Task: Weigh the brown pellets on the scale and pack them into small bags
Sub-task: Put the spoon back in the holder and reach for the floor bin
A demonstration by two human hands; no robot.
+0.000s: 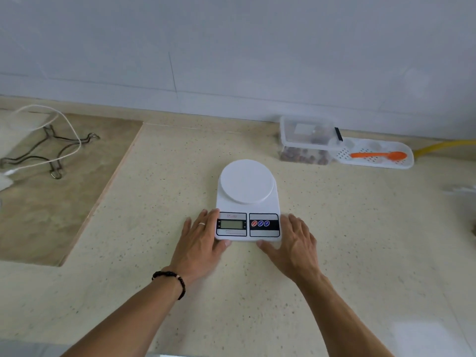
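At bench centre, left hand (198,243) and right hand (296,243) lie flat, fingers straight, touching the near corners of the white scale (248,202), gripping nothing. Behind right, clear tub (307,140) holds brown pellets (304,154), beside white tray (373,163) with orange spoon (380,155).

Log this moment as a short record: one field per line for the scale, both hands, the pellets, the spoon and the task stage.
scale: white scale on the beige counter, round platform bare
left hand: left hand flat at the scale's near left corner, fingers straight
right hand: right hand flat at its near right corner
pellets: brown pellets in a clear lidded box by the wall
spoon: orange spoon lying in a white perforated tray
stage: nothing weighed yet
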